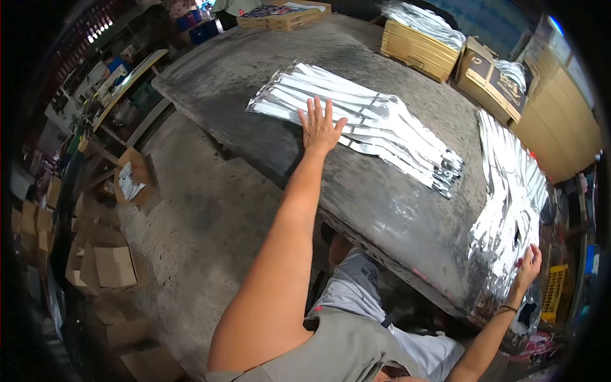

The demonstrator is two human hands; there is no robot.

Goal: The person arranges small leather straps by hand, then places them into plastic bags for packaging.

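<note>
Silver strips (375, 114) under a spread palm

A person's left grip (321, 132), fingers apart, lies flat over the near edge of the strips, which stretch across a grey tabletop (394, 223) from 11 o'clock to just short of 3 o'clock. At 4 o'clock, the right grip (528, 266) curls its fingers at the lower end of a second bundle (509, 178); whether they are clamped on it cannot be told. Shiny and creased, the strips look light, limp and slick, likelier to slide over one another or wrinkle than to snap. A broad hold across the middle, with support under the end toward 3 o'clock, would probably keep them aligned better than a pinch at the tips. At 1 o'clock, a cardboard box (417, 51) holds similar silvery material.
</note>
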